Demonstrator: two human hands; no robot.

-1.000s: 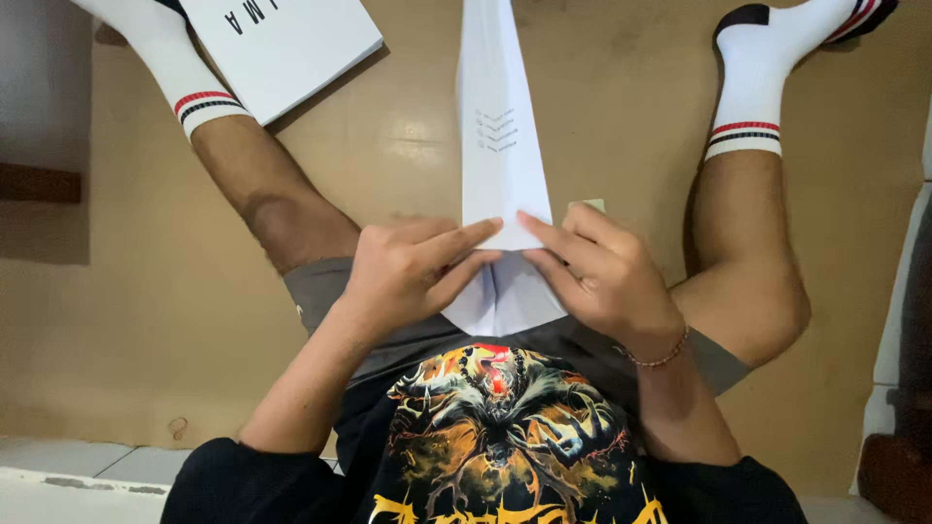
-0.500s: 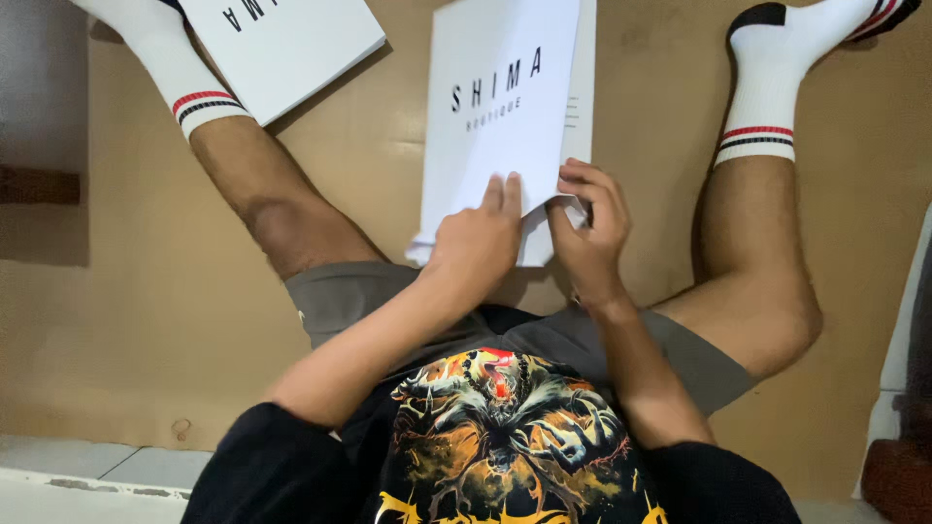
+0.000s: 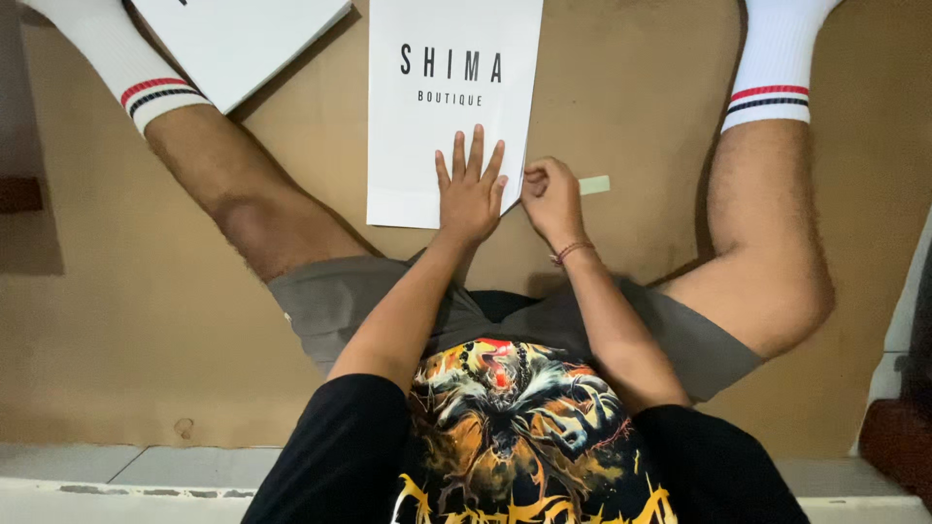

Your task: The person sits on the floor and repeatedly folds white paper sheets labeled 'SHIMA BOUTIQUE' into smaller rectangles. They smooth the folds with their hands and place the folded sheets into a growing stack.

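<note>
While we sit on the brown floor (image 3: 116, 320) with our legs spread wide, our two hands work just in front of our lap. Our left hand (image 3: 471, 194) lies flat with its fingers spread, pressing down on the near right corner of the flat white paper bag (image 3: 451, 116). Our right hand (image 3: 551, 199) sits just beside it, curled up, with its fingertips pinched at the right edge of the bag. We cannot tell if it grips the paper itself.

From our hands the bag stretches straight away from us, its long side pointing forward between our legs. Both hands are at its near end, and the left one is more on top of it.

Just past our right hand lies a small pale green strip (image 3: 594, 184). Farther off, to the left of our left hand, another white bag (image 3: 243, 39) rests by our left white sock (image 3: 107, 58). Nothing blocks the way.
</note>
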